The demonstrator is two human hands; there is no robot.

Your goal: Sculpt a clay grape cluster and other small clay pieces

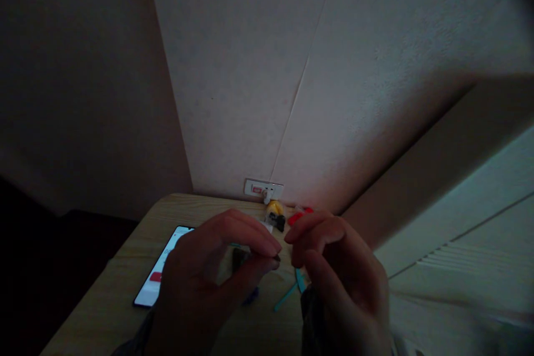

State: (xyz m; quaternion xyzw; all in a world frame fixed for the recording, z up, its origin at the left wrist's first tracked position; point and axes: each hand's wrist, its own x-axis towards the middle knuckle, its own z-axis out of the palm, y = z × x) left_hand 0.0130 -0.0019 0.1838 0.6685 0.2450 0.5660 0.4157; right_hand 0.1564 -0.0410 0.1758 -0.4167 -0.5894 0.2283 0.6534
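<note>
My left hand (208, 272) is closed in a pinch, thumb against forefinger, around a small dark piece (276, 257); only its tip shows, too little to name. Just to the right, my right hand (342, 272) is loosely curled with its fingers a little apart, and nothing shows in it. The two sets of fingertips face each other across a narrow gap above a wooden table (108, 289). Below and behind the left fingers lies a dark object (240, 258), partly hidden. A turquoise strip (286, 297) lies on the tabletop beneath the right hand.
A phone (148, 289) with a lit screen lies left of my left hand, partly covered by it. Near the wall are a yellow item (274, 208), a small black item (279, 222) and red pieces (295, 218). A wall socket (263, 188) holds a white plug.
</note>
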